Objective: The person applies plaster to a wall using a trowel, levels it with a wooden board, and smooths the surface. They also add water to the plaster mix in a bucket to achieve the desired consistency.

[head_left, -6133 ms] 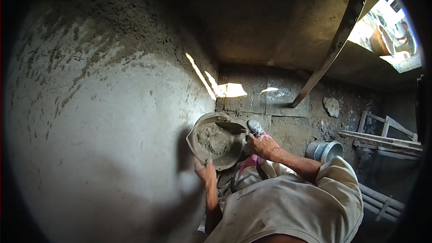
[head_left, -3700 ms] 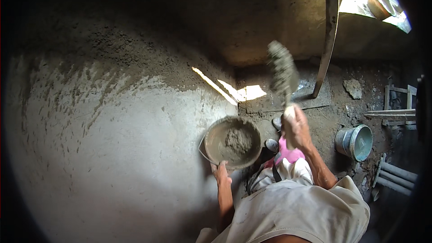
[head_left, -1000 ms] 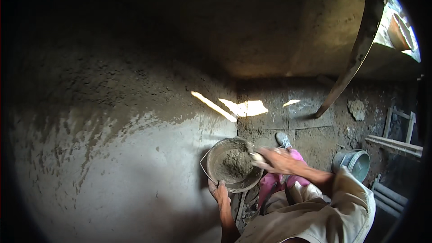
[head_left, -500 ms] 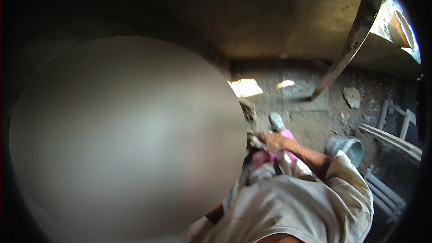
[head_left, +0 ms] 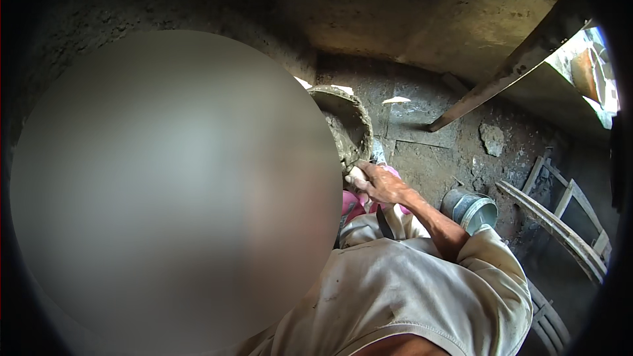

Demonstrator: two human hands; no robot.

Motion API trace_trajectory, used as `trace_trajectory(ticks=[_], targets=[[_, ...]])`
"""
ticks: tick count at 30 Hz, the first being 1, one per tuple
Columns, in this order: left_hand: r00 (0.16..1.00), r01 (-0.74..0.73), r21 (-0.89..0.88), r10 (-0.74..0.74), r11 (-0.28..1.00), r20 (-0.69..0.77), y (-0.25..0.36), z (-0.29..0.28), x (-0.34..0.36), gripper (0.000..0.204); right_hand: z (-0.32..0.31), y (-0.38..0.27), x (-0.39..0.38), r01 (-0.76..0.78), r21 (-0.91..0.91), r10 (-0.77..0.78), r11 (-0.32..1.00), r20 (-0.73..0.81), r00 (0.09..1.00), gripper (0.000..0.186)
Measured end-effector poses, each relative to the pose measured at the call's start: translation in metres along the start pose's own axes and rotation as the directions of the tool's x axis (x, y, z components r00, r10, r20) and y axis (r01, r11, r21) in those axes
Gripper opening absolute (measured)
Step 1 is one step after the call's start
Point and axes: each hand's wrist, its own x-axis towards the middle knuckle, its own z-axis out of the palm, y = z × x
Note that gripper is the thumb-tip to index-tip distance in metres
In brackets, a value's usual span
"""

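My right hand (head_left: pixel 379 184) grips the pale handle of a trowel (head_left: pixel 355 173) at the near rim of a mortar-coated bucket (head_left: pixel 361 122). Wet grey mortar (head_left: pixel 339 135) is in the bucket; the trowel's blade cannot be made out clearly against it. A large round blur covers the left of the view, hiding part of the bucket and my left hand. Below the bucket show pink clothing and part of a grey shoe, with my pale, stained shirt filling the lower edge.
A pale bucket (head_left: pixel 480 214) stands right of my forearm. Beyond it are wooden frames (head_left: pixel 580 244) and poles (head_left: pixel 547 316). A long board (head_left: pixel 481 92) leans diagonally from the dirty floor, near a rough chunk (head_left: pixel 491 138). A bright opening (head_left: pixel 587 72) is at upper right.
The bucket and my right hand with the trowel sit higher in the picture than a second ago, and the view has shifted. The blurred patch now covers the left hand and plastered wall.
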Motion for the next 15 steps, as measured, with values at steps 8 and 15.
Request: trace_trajectory(ticks=[8, 15], targets=[[0.936, 0.258, -0.284, -0.312, 0.924, -0.165, -0.063, 0.014, 0.025, 0.061, 0.000, 0.022, 0.007, -0.044, 0.708, 0.028, 0.705, 0.035, 0.999, 0.028], [0.877, 0.409, -0.047, -0.407, 0.911, -0.256, -0.161, -0.017, 0.020, 0.058, -0.019, 0.071, 0.037, 0.460, 0.724, 0.411, 0.514, -0.679, 0.609, 0.034]])
